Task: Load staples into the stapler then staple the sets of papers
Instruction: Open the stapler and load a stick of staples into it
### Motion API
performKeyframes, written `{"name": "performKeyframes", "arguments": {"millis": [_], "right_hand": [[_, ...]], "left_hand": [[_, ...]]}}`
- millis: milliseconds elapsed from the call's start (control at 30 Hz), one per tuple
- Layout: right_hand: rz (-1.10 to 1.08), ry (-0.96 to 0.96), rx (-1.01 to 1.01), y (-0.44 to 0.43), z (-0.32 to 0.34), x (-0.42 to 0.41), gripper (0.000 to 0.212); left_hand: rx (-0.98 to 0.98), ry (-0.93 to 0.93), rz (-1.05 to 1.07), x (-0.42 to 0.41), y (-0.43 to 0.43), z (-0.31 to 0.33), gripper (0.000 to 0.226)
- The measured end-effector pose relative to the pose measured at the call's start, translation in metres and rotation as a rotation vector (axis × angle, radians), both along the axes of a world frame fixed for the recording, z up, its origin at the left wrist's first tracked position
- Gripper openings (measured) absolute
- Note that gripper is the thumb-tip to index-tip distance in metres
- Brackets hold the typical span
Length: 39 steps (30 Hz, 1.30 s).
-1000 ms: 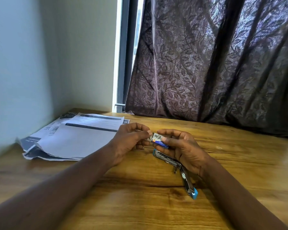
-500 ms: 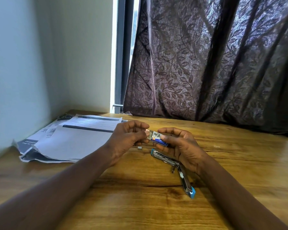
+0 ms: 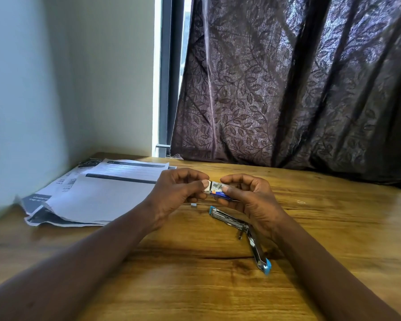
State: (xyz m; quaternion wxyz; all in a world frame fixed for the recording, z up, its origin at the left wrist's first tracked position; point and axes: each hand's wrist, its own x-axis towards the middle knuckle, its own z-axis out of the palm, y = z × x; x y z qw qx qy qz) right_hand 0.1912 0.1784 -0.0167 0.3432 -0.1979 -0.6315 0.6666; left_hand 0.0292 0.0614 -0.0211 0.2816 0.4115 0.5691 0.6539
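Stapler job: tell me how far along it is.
Done: the stapler lies swung open on the table. In hand: the left hand and right hand pinch the small staple box between them. Left: getting staples into the stapler, then stapling the papers, which lie spread at the left.

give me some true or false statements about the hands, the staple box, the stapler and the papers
1. The left hand and right hand both pinch the staple box. True.
2. The papers lie right of the stapler. False: they lie to its left.
3. The stapler lies swung open on the wooden table. True.
4. The stapler rests on the papers. False: it rests on the table, apart from them.
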Motion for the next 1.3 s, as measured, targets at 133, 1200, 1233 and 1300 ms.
{"name": "performKeyframes", "arguments": {"millis": [133,1200,1233,1300], "right_hand": [[-0.008,-0.009,0.012,-0.003,0.0,0.002,0.02],[-0.304,-0.335,0.736,0.017,-0.012,0.0,0.027],[-0.364,-0.392,0.755,0.021,-0.013,0.002,0.027],[-0.473,-0.516,0.792,0.027,-0.013,0.006,0.03]], "left_hand": [[-0.007,0.05,0.045,0.001,0.001,-0.002,0.018],[-0.066,0.617,0.178,-0.003,0.005,-0.011,0.024],[-0.11,0.753,0.2,-0.004,0.004,-0.012,0.027],[-0.174,0.909,0.197,-0.007,0.002,-0.013,0.034]]}}
